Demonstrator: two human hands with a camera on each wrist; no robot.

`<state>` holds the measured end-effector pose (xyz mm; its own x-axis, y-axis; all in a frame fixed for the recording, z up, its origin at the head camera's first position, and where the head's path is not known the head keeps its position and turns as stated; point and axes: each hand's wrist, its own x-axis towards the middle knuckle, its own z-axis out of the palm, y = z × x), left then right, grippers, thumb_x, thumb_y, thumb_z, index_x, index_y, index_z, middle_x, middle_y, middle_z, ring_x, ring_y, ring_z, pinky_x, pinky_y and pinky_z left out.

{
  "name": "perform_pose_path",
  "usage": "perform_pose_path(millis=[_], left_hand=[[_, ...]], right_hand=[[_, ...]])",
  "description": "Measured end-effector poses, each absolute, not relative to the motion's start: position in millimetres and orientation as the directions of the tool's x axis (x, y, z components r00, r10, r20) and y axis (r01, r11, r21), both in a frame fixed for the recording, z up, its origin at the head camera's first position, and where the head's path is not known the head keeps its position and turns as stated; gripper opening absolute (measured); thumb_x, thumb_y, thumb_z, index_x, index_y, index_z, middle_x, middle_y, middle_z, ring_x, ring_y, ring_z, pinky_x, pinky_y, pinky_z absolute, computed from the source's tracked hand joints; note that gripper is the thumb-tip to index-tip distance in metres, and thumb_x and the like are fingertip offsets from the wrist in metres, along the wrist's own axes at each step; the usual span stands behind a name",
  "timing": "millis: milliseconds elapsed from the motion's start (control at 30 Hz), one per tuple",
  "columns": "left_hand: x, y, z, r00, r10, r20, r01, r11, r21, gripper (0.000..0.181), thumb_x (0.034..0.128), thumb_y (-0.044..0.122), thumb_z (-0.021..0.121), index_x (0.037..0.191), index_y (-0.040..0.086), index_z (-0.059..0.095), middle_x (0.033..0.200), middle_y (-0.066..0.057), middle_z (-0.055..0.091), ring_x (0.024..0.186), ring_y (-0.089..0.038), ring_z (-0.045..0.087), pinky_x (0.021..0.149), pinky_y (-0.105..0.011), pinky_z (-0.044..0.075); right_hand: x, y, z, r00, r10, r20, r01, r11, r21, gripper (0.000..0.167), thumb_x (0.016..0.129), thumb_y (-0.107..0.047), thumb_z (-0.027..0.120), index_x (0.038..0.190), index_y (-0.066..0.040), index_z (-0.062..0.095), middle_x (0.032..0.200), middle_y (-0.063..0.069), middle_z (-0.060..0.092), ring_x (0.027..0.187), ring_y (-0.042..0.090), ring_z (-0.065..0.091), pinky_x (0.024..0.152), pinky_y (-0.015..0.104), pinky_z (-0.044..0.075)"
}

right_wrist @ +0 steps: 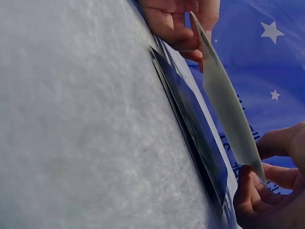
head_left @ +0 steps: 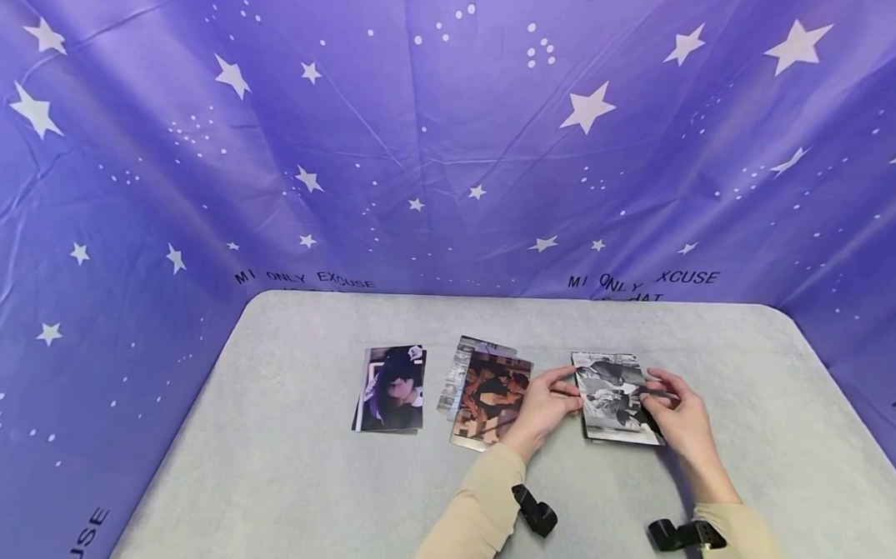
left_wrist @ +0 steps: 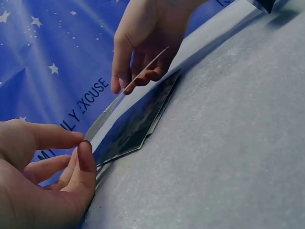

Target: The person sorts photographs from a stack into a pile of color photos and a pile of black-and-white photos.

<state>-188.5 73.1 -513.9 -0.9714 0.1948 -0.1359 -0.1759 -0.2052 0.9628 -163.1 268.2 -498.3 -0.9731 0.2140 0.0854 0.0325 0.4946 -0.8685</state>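
Above a small pile on the table, a black-and-white photo card (head_left: 610,397) is held level by its two side edges. My left hand (head_left: 549,411) pinches its left edge between thumb and fingers, as the left wrist view shows with the card's thin edge (left_wrist: 104,117). At the opposite edge, my right hand (head_left: 684,416) pinches too; its thumb lies under the pale underside of the card (right_wrist: 228,109) in the right wrist view. Beneath, apart from the held card, lies a pile of dark glossy photo cards (left_wrist: 138,124), slightly uneven at the edges.
Left of my left hand lies a pile with a brown-orange picture (head_left: 488,394) on top and greyer cards sticking out behind. Further left is another pile topped by a purple-toned portrait card (head_left: 394,391). The grey table (head_left: 282,472) meets a purple star-patterned cloth (head_left: 424,145).
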Motion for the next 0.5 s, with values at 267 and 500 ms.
perform_pose_path(millis=[267, 500], left_hand=[[-188.3, 74.8, -515.7, -0.97, 0.196, -0.146, -0.183, -0.186, 0.966, 0.049, 0.0744, -0.02, 0.061, 0.122, -0.007, 0.061, 0.081, -0.01, 0.066, 0.059, -0.005, 0.055, 0.06, -0.024, 0.053], [-184.7, 72.6, -512.0, -0.981, 0.15, -0.125, -0.136, -0.065, 0.989, 0.042, 0.0733, -0.017, 0.059, 0.114, -0.008, 0.064, 0.081, -0.012, 0.068, 0.061, -0.007, 0.058, 0.061, -0.024, 0.053]], right_hand=[[-166.5, 270.6, -502.5, -0.968, 0.228, 0.103, 0.035, 0.529, -0.848, 0.045, 0.084, 0.001, 0.063, 0.127, 0.008, 0.054, 0.106, 0.02, 0.063, 0.072, -0.011, 0.051, 0.064, 0.009, 0.041], [-166.7, 271.5, -503.1, -0.971, 0.218, 0.099, 0.034, 0.537, -0.843, 0.045, 0.086, 0.0, 0.064, 0.128, 0.009, 0.053, 0.112, 0.029, 0.061, 0.071, -0.011, 0.05, 0.063, 0.01, 0.041]])
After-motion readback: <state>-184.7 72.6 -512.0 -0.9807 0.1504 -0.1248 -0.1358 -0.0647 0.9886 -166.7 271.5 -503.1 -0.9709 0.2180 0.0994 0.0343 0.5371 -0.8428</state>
